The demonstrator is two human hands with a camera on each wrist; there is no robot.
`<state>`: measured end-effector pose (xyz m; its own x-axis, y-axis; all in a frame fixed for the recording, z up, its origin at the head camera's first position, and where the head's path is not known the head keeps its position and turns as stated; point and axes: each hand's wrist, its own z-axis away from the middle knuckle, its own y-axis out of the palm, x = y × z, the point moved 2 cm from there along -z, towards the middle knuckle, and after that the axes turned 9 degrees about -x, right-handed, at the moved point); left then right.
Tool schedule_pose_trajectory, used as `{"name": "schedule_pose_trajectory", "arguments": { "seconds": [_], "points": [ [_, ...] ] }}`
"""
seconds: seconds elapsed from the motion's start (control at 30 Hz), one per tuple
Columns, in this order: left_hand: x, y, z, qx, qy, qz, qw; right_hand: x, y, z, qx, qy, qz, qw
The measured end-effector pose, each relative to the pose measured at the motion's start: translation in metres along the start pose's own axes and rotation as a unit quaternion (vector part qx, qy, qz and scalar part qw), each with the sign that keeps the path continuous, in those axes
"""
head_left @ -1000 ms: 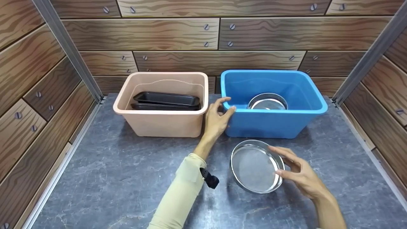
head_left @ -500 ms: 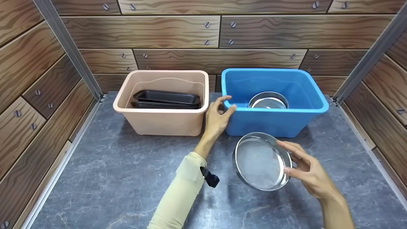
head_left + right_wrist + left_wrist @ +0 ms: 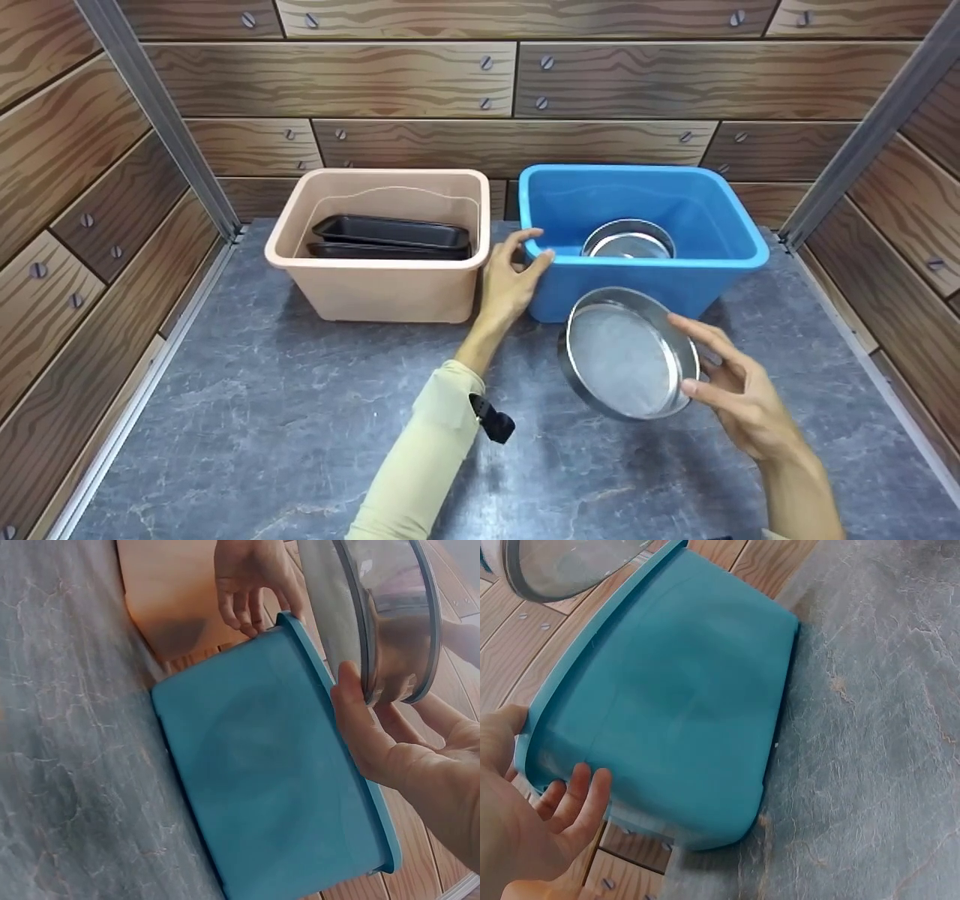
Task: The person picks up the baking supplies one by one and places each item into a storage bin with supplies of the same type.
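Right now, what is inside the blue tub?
Inside the blue tub lies one round metal sieve. The tub's near wall hides its front edge and the floor beside it.

**What the three views hide or cut off**

In the head view, the front wall of the blue tub (image 3: pixel 637 289) is partly covered by the round metal sieve (image 3: pixel 628 352) held in front of it. The right hand (image 3: pixel 739 401) has most of its palm behind the sieve's rim. A second sieve (image 3: pixel 628 241) inside the tub shows only its upper part. Two black baking trays (image 3: pixel 390 238) in the beige tub (image 3: pixel 379 289) are cut off by its front wall.

In the left wrist view, the left hand (image 3: pixel 532 829) runs off the lower left corner, and the sieve is clipped by the top edge.

In the right wrist view, the sieve is cut off at the top and its mesh is blurred.
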<state>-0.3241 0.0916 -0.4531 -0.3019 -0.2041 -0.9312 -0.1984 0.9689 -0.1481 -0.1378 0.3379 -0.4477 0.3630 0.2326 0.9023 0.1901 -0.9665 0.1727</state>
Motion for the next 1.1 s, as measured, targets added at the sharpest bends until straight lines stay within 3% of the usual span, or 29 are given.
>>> {"name": "schedule_pose_trajectory", "arguments": {
  "seconds": [0.53, 1.1],
  "points": [
    [0.0, -0.001, 0.0, 0.012, -0.002, 0.001, 0.9999, 0.012, -0.008, -0.016, -0.066, -0.04, -0.095, 0.992],
    [0.0, 0.0, -0.001, 0.01, -0.004, 0.014, 0.9998, 0.017, -0.015, -0.031, -0.139, -0.068, -0.123, 0.98]
  ]
}}
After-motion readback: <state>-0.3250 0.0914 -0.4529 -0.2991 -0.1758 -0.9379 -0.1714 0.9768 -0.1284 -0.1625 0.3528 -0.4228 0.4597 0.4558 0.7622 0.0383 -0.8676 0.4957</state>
